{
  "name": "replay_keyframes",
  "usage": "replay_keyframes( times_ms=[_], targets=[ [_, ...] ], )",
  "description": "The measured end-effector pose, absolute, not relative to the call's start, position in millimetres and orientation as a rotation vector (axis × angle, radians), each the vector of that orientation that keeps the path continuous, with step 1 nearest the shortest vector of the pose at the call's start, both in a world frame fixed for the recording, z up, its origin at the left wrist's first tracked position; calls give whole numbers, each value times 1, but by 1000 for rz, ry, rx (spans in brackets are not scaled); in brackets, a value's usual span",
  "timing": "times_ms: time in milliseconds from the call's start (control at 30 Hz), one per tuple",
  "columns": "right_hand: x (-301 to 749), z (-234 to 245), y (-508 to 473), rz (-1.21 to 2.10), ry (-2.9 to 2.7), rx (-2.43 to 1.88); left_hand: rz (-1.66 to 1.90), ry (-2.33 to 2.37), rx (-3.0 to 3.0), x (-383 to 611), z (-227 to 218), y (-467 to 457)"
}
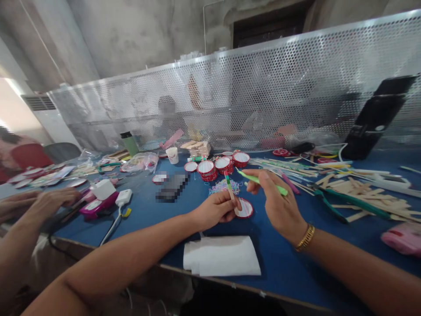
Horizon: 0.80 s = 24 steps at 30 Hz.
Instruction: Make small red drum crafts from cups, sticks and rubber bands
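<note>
My left hand [215, 210] pinches a flat wooden craft stick [230, 188] upright, with green and red colour at its top end. In my right hand [279, 208] is a light green pen-like tool [282, 190]; its thin tip points left, near the stick's coloured end but apart from it. A white disc with a red rim [246, 208] lies just behind my left fingers, partly covered by them. Beyond the hands is a small heap of pastel strands [219, 186]. A folded white cloth [223, 256] lies in front, near the table edge.
Several red-rimmed round tins [206, 169] stand behind the strands. Green-handled pliers [355, 202] rest among loose craft sticks [378, 193] at right. A paper cup [172, 155] and green bottle [130, 143] stand farther back. Another person's hands [49, 202] work at left beside a magenta device [98, 206].
</note>
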State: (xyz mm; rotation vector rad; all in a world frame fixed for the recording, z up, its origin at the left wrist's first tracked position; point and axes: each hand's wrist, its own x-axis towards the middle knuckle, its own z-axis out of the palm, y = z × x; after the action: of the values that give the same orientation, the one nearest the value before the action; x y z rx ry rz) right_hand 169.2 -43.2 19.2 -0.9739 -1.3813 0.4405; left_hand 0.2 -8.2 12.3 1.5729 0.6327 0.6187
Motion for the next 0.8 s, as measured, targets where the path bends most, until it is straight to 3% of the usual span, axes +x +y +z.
replay_keyframes(
  times_ms=[133,400,800],
  targets=[
    [166,20,-50,454,-1467,-909,633,658,1568,0,11,-6],
    [168,15,-47,149,-1545,-1013,655,676,1623,0,11,-4],
    [166,10,-45,224,-1579,-1037,643,645,1647,1,9,-5]
  ],
)
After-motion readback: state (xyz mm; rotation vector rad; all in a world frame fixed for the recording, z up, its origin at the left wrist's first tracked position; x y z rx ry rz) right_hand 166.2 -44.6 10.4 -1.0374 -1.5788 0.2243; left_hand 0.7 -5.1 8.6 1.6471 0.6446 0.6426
